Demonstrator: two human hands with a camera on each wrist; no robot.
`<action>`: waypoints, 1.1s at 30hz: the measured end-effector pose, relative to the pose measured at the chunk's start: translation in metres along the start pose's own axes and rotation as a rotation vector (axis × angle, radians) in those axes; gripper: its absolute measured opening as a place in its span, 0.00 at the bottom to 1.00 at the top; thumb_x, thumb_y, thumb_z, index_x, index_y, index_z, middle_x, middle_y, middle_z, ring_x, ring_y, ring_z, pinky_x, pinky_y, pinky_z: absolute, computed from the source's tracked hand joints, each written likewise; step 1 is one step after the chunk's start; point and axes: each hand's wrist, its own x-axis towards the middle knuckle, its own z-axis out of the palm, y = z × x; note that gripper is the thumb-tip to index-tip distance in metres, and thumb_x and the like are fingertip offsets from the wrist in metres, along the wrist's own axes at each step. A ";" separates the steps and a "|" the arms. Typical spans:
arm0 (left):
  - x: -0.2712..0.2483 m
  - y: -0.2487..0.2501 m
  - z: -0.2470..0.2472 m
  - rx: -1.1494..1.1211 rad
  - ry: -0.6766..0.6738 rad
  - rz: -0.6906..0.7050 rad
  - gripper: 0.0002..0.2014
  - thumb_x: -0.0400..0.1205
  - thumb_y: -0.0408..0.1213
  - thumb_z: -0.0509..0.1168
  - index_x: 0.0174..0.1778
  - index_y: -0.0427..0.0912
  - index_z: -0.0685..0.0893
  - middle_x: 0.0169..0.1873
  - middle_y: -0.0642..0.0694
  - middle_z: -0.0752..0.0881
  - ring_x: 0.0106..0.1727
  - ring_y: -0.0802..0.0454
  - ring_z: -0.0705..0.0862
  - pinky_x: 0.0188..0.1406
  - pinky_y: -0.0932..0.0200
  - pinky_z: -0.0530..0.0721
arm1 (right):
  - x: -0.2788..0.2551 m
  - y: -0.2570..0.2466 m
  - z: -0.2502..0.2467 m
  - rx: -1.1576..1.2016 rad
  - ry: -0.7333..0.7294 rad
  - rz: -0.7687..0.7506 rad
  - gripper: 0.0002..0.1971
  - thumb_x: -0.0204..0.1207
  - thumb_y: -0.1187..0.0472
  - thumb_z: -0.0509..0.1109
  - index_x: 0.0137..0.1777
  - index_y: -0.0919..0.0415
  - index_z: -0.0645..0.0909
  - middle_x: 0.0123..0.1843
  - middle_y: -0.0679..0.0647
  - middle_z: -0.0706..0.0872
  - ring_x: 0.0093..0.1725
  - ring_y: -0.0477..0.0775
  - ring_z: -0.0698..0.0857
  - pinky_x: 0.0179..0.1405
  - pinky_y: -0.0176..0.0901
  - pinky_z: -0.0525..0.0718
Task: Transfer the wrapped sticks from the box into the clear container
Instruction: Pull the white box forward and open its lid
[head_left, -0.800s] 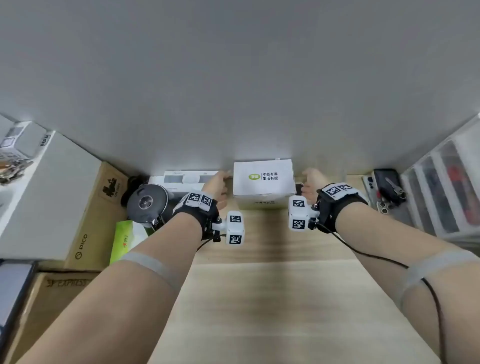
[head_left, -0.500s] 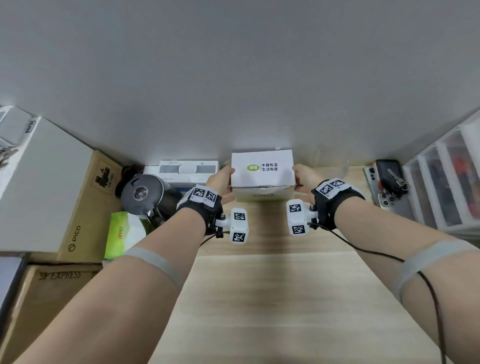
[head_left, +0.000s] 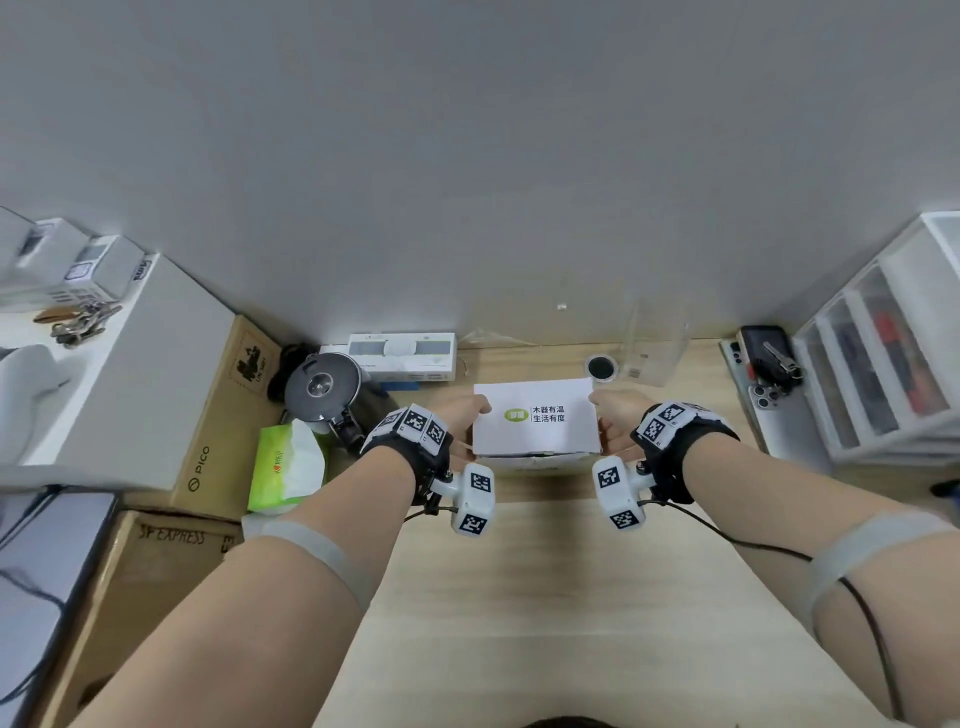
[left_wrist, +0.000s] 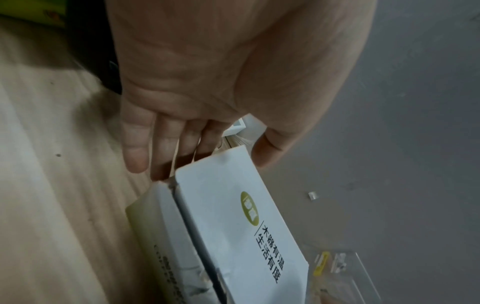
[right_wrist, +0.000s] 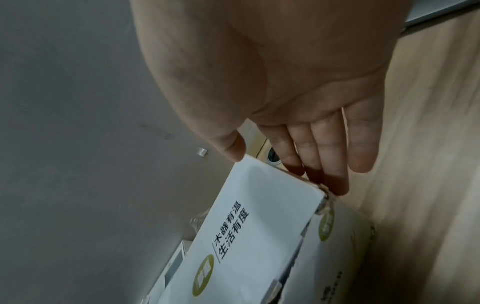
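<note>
Both hands have pulled the box (head_left: 537, 423) off the back wall toward the person since the earlier frames; the clear container (head_left: 655, 347), hidden behind it before, now shows behind and to the right. Box is held between the hands just above or on the table (head_left: 519, 597), can't tell which. Long axis runs left-right. Left hand (head_left: 462, 423) grips the left end, thumb on the top face, fingers (left_wrist: 166, 152) extended down the end wall. Right hand (head_left: 615, 423) mirrors it on the right end, thumb on top, fingers (right_wrist: 319, 156) along the side. Lid looks closed, though the front seam gaps slightly in both wrist views. No wrapped sticks visible, presumably inside.

Key relation: container stands upright against the wall, beyond the box's right rear corner and apart from it, so the right hand is nearer. Likely next: set the box down, open the lid. Black round disc (head_left: 601, 368) sits between box and container.
</note>
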 end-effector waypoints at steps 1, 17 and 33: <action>-0.002 -0.006 0.002 0.013 -0.007 -0.006 0.14 0.84 0.44 0.64 0.51 0.34 0.81 0.40 0.38 0.86 0.38 0.40 0.88 0.57 0.46 0.88 | -0.006 0.007 0.002 -0.005 -0.015 0.005 0.25 0.86 0.56 0.60 0.73 0.78 0.75 0.72 0.75 0.78 0.38 0.68 0.87 0.35 0.45 0.87; -0.058 -0.063 0.009 0.196 -0.004 -0.076 0.15 0.87 0.46 0.60 0.50 0.35 0.75 0.34 0.41 0.79 0.31 0.45 0.78 0.30 0.56 0.74 | -0.040 0.074 0.036 -0.123 -0.002 -0.025 0.20 0.81 0.50 0.62 0.46 0.70 0.81 0.44 0.70 0.89 0.44 0.70 0.90 0.54 0.63 0.88; -0.090 -0.058 -0.003 0.177 0.095 -0.063 0.15 0.85 0.44 0.61 0.41 0.35 0.74 0.30 0.38 0.75 0.27 0.46 0.75 0.34 0.58 0.76 | -0.063 0.070 0.035 -0.222 0.012 -0.011 0.17 0.84 0.53 0.61 0.43 0.68 0.76 0.35 0.62 0.81 0.25 0.56 0.78 0.23 0.33 0.75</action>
